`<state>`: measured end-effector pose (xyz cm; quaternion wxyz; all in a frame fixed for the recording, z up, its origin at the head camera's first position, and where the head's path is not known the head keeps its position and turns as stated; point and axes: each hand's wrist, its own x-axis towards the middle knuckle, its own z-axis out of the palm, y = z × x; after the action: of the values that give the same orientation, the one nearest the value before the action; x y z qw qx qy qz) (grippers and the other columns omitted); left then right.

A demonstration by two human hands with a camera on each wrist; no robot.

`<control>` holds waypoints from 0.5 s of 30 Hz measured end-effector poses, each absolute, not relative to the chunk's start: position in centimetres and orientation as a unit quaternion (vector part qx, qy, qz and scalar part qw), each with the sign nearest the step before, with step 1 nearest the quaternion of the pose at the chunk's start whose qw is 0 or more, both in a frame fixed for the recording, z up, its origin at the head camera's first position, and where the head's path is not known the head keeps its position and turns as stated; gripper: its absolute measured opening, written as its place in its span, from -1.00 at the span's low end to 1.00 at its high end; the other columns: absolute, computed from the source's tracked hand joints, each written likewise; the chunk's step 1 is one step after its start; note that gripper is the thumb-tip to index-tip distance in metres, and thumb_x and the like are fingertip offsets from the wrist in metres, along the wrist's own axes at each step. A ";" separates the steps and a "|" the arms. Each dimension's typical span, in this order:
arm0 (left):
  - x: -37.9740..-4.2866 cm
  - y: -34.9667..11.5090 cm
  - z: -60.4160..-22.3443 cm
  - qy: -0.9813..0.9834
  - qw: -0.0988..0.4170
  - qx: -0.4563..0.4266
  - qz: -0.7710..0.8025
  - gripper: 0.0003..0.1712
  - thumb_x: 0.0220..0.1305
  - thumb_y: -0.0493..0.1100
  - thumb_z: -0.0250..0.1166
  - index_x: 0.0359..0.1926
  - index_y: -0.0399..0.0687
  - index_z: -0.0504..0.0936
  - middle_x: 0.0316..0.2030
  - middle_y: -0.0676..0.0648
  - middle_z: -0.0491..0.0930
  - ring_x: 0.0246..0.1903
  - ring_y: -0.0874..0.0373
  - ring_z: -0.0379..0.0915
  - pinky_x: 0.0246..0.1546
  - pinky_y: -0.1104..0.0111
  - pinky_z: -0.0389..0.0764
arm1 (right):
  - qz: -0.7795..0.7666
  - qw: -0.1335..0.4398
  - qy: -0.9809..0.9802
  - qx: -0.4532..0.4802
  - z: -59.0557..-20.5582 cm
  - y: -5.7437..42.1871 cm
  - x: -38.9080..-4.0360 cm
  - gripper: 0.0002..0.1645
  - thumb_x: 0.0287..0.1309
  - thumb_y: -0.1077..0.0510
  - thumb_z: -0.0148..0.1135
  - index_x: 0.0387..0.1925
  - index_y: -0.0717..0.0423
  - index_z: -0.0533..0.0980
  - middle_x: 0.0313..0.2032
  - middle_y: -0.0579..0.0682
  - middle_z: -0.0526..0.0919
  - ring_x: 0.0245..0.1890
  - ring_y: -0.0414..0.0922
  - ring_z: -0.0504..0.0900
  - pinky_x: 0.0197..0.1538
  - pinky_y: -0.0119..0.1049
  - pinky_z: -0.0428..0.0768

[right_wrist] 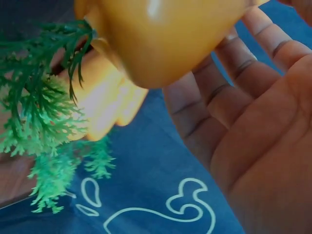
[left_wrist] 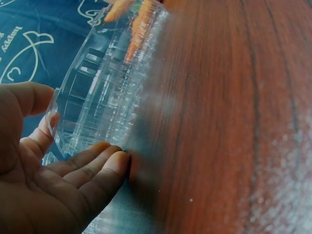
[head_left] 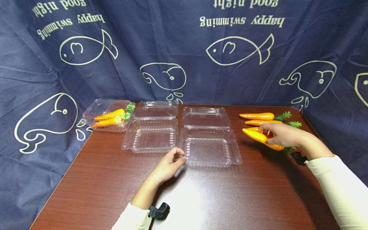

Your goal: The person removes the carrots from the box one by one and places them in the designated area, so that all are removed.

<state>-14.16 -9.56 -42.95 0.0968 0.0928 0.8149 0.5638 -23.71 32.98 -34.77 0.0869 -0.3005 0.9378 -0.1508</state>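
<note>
My right hand (head_left: 280, 133) grips an orange carrot (head_left: 256, 135) with a rounded top and green leaves. Its thick end fills the upper right wrist view, with fingers around one side. More carrots (head_left: 256, 116) lie just beyond, tips pointing left. At the table's middle, my left hand (head_left: 168, 166) is at the left edge of an opened clear plastic container (head_left: 211, 163). In the left wrist view, finger and thumb pinch this container's corner (left_wrist: 54, 114), while the other fingers extend along its side.
A second opened clear container (head_left: 150, 148) stands to the left. Beyond it, another clear container (head_left: 99, 103) holds carrots (head_left: 110, 118) with green tops. A blue curtain (head_left: 195, 80) printed with fish hangs behind the brown table (head_left: 100, 182).
</note>
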 end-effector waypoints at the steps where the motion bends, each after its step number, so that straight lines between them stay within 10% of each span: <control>1: -14.2 -9.6 -42.9 0.815 0.096 0.093 0.563 -0.74 0.39 -0.14 0.21 0.01 -0.17 0.47 -0.38 -0.07 0.56 -0.51 0.18 0.37 -0.44 0.28 0.44 | -0.154 0.091 0.938 -0.298 -34.9 33.1 -23.7 -0.55 -0.15 0.37 0.44 -0.13 0.14 0.54 -0.38 -0.16 0.51 -0.34 -0.15 0.47 -0.27 -0.23 0.44; 15: -14.1 -9.6 -42.7 0.810 0.106 0.089 0.569 -0.74 0.40 -0.13 0.20 0.02 -0.16 0.47 -0.30 -0.09 0.61 -0.45 0.14 0.42 -0.42 0.29 0.45 | -0.168 0.108 0.936 -0.289 -37.1 35.5 -24.5 -0.54 -0.21 0.38 0.43 -0.17 0.17 0.53 -0.38 -0.18 0.49 -0.35 -0.15 0.43 -0.28 -0.27 0.41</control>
<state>-14.10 -9.60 -42.74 0.1059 0.0892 0.8103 0.5694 -24.50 35.46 -37.11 0.1079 -0.2886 0.9363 -0.1684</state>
